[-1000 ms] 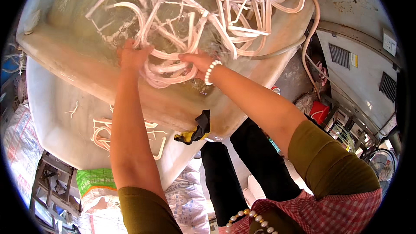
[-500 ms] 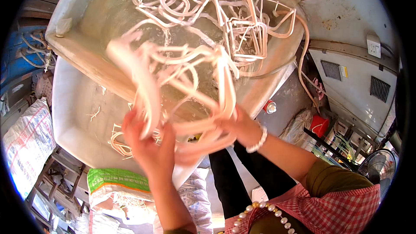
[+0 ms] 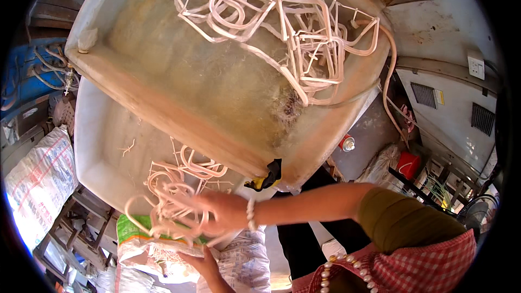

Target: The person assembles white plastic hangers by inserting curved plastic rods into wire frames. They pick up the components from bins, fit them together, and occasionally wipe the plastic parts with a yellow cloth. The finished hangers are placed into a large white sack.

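A tangled bundle of pale pink, square-bent plastic sprues (image 3: 171, 209), blurred by motion, hangs over the mouth of a white and green woven sack (image 3: 133, 228). My right hand (image 3: 222, 211), with a white bead bracelet at the wrist, reaches across to the left and is closed on the bundle's right side. Just below it, my left hand (image 3: 203, 265) is beside the sack's opening, thumb apart and fingers stretched out under the bundle. More pink sprues (image 3: 203, 168) lie in the lower white tub (image 3: 100, 168) behind the bundle. Pale pieces show inside the sack.
A big tub of murky water (image 3: 190, 87) fills the far side, with a heap of sprues (image 3: 315, 43) at its right and a hose (image 3: 388, 65) over its rim. A black and yellow cloth (image 3: 266, 176) hangs on its near corner. A spray can (image 3: 347, 142) stands right.
Both hands have moved left and toward me, from over the tub's near edge to the sack, with the pink sprues. The right arm now crosses in front of me.
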Action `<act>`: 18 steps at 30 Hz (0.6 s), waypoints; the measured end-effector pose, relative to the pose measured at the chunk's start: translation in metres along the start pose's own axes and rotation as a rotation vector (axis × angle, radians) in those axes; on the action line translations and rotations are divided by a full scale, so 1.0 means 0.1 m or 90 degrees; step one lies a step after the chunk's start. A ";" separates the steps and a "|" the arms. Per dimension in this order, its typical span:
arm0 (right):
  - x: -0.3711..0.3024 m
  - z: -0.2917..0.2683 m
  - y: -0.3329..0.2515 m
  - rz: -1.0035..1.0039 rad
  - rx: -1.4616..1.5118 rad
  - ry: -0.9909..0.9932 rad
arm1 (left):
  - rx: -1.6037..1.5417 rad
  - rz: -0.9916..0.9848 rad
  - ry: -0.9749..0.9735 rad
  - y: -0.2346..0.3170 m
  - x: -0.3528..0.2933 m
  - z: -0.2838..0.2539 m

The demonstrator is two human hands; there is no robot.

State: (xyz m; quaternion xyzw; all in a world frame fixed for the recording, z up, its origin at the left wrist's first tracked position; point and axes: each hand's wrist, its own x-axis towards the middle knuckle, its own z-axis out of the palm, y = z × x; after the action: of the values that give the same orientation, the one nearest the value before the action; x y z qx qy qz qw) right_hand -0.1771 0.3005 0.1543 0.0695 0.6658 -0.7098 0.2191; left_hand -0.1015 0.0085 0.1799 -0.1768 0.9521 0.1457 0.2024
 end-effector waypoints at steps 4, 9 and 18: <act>0.26 -1.20 0.48 0.077 -0.273 0.255 | -0.105 0.189 0.023 1.37 0.50 0.62; 0.92 -2.46 0.97 0.202 -0.624 0.333 | 0.081 0.599 0.007 2.52 1.17 1.63; 2.28 -2.83 0.93 0.300 -0.746 0.394 | 0.119 0.643 0.094 2.65 1.28 1.98</act>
State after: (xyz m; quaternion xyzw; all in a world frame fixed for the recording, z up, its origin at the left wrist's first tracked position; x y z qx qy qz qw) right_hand -0.3981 0.5247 -0.0496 0.2813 0.9375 -0.1156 0.1690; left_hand -0.2492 0.2797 0.0050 0.3138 0.9395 0.1267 0.0538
